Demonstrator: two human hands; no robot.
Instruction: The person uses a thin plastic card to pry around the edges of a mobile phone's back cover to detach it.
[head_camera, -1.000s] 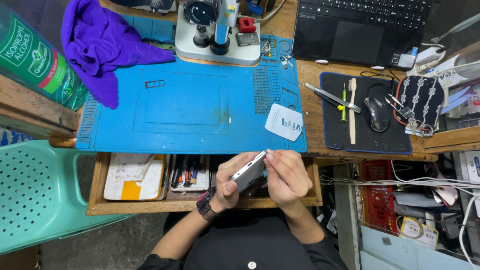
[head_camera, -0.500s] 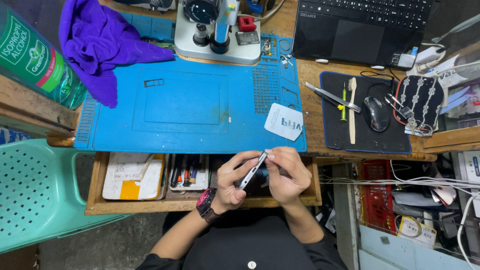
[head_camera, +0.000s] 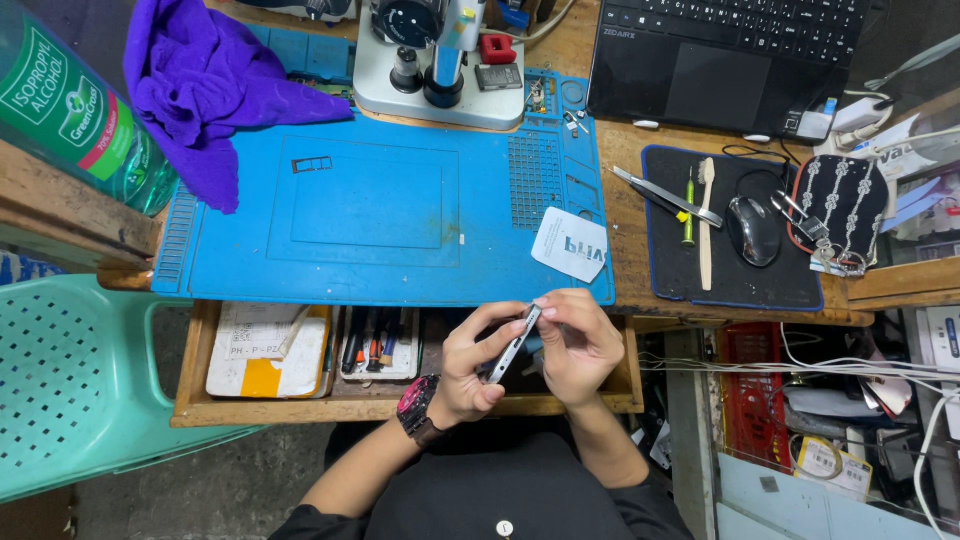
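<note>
The left hand (head_camera: 468, 368) grips a phone (head_camera: 512, 344) edge-on, fingers curled around its lower side. The right hand (head_camera: 578, 345) pinches the phone's upper end. Both hover over an open drawer (head_camera: 300, 405) holding pens and papers. Just beyond, a blue mat (head_camera: 380, 210) covers the bench (head_camera: 625, 240), with a white card (head_camera: 570, 245) at its corner.

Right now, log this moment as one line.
left hand: grips phone edge-on | right hand: fingers at phone's top edge | location: over open drawer | blue mat: bare centre
</note>
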